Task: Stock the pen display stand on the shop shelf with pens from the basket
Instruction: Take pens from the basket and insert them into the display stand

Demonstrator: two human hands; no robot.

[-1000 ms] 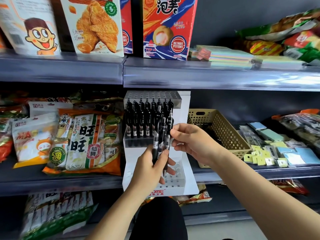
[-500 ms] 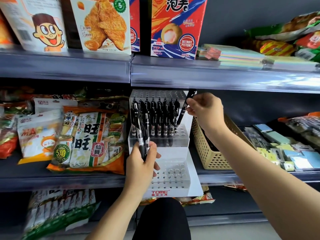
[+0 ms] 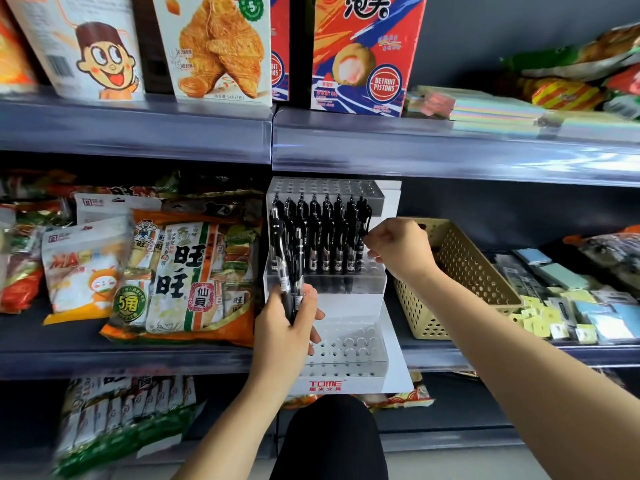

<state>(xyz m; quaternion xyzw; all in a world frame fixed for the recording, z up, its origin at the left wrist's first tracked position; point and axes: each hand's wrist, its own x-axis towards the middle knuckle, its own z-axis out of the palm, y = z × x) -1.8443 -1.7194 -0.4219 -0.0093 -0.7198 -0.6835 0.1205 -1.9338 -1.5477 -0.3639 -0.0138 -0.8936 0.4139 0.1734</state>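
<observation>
The pen display stand (image 3: 346, 306), a stepped white and clear rack, stands on the shop shelf (image 3: 138, 358). Its middle tier holds rows of black pens (image 3: 322, 237) standing upright side by side. The tier above them and the lowest tier show rows of round holes. Just right of the stand sits the tan perforated basket (image 3: 460, 271). The right forearm crosses its near wall, and its inside is too dark to show what it holds.

The left hand (image 3: 287, 327) is in front of the stand's left edge. Its fingers are curled round a bundle of pens (image 3: 285, 268), which it holds upright, their tops reaching up across the middle tier.

The right hand (image 3: 398, 251) is at the stand's right side, between the stand and the basket. Its fingers are curled, and thumb and forefinger pinch a single pen (image 3: 363, 237) at the right end of the middle-tier rows. That pen stands nearly upright with its lower end down at the tier's holes. Whether it is fully seated I cannot tell.

Snack bags (image 3: 180, 271) lie left of the stand, and snack boxes (image 3: 363, 53) stand on the shelf above it.
</observation>
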